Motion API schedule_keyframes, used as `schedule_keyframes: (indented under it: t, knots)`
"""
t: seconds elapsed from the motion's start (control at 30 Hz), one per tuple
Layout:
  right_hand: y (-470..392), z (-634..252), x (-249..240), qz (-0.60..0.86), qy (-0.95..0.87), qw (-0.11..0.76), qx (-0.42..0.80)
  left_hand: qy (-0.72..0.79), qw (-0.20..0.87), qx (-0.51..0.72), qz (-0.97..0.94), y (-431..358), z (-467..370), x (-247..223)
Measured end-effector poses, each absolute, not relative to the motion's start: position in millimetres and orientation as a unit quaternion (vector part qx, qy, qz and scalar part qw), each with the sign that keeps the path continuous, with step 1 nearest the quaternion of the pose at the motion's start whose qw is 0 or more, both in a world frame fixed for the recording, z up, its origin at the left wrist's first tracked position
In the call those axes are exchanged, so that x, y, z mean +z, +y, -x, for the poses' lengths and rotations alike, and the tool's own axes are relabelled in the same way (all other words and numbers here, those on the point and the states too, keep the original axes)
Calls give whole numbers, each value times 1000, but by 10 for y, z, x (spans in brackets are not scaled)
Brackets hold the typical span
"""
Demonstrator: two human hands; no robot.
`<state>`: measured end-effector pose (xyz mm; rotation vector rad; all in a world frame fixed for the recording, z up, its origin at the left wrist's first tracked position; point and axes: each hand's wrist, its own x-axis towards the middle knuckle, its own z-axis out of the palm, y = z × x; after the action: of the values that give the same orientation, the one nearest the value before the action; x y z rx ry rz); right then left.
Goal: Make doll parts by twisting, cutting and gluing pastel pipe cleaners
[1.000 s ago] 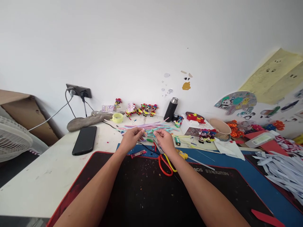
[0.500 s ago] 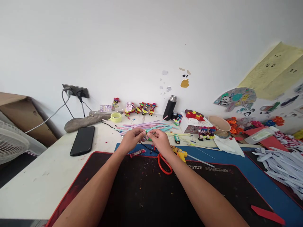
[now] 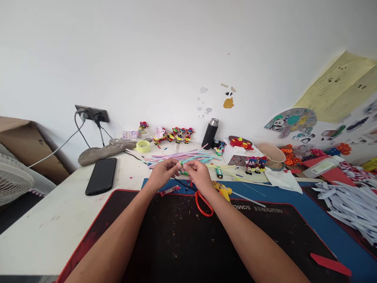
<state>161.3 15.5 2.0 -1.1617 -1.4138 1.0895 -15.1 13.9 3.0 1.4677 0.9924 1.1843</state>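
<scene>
My left hand [image 3: 163, 173] and my right hand [image 3: 198, 173] meet over the back edge of the dark mat. Thumbs and fingertips of both are pinched on a small green piece [image 3: 181, 163], mostly hidden by the fingers; its kind is too small to make out. Pastel pipe cleaners [image 3: 165, 158] lie in a loose pile just behind the hands. Beneath my right wrist are the red-orange scissor handles [image 3: 204, 205], their blades hidden. A yellow glue gun [image 3: 225, 192] with a clear stick lies right of that wrist, partly covered by it.
A black phone [image 3: 101, 177] and a driftwood piece [image 3: 100, 152] lie at left. Behind stand a black bottle [image 3: 209, 134], small figures [image 3: 180, 135], and yellow tape [image 3: 143, 146]. White paper strips [image 3: 347, 206] heap up at right. A red strip [image 3: 330, 264] is on the mat [image 3: 176, 243].
The view has shifted very slightly, so the surroundings sit a little further left. Both hands stay together, with the fingertips only slightly moved around the green piece.
</scene>
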Motion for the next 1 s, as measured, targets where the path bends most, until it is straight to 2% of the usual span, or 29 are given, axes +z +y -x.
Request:
schedule_keyframes:
  t: [0.53, 0.8, 1.0]
  knots:
    - [15, -1578, 169, 426, -484, 474, 599, 371, 510, 487, -604, 94, 149, 107]
    - [-26, -1559, 141, 412, -451, 481, 628, 383, 513, 534, -552, 104, 162, 121]
    - [-36, -1494, 148, 408, -498, 457, 613, 409, 482, 579, -515, 140, 165, 65]
